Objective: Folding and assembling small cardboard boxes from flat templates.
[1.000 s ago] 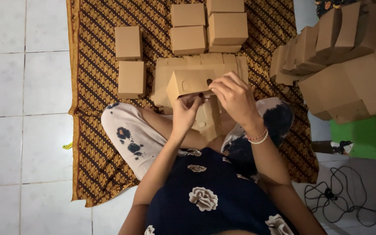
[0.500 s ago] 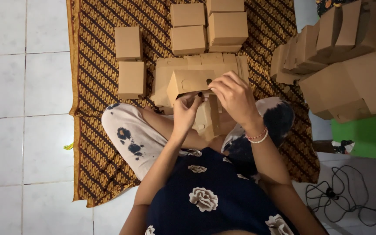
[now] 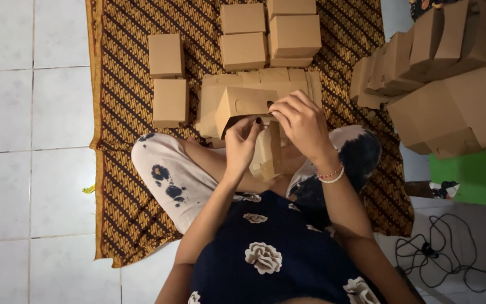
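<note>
Head view: half-folded kraft cardboard box (image 3: 243,107) at centre, held above the lap over a stack of flat box blanks (image 3: 288,81). Left hand (image 3: 242,143) pinches its lower edge from 6 o'clock; right hand (image 3: 305,121) grips the top flap at 3 o'clock. Likely v. light, thin board, stiff along creases but easily dented; best held at folded edges/corners, not mid-panel. Finished boxes (image 3: 167,56) at 10–12 o'clock on batik mat (image 3: 119,186); more stacked (image 3: 451,95) at 2 o'clock.

Tan cardboard box (image 3: 242,106), brown patterned cloth (image 3: 125,146), white floor tiles (image 3: 29,112)
</note>
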